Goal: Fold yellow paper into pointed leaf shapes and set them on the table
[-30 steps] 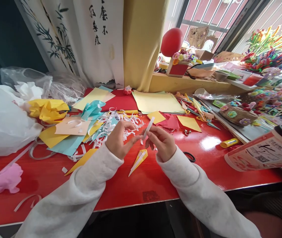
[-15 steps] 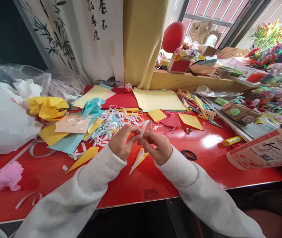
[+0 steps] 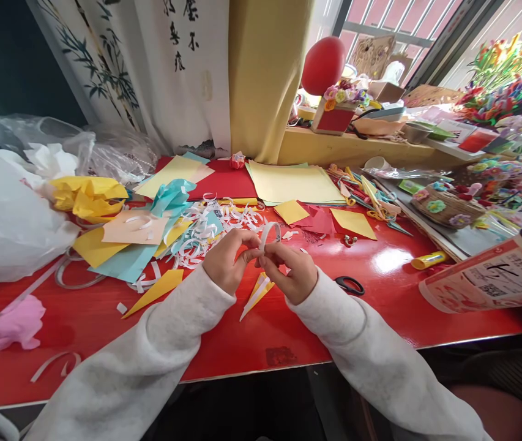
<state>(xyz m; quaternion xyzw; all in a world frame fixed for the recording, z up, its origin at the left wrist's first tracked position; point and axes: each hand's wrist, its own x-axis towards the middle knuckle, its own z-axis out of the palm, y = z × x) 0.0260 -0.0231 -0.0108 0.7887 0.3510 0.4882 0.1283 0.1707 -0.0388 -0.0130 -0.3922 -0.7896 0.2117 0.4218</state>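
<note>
Near the middle of the view, a white paper strip curves upward in a loop between my two hands. My left hand pinches it from the left with thumb and forefinger. From the right, my right hand grips the strip too, its fingertips almost touching those of the left. Below them a folded yellow and white paper piece lies on the red table. A folded yellow paper cone rests left of my left wrist. Curled white paper shreds are heaped behind my left hand.
Black-handled scissors lie right of my right hand, with a yellow tube and a large paper cup further right. A plastic bag fills the left side. Yellow sheets are at the back.
The loop of the strip leans slightly differently between my fingers. Both hands keep nearly the same place and hold, and the view has shifted very slightly.
</note>
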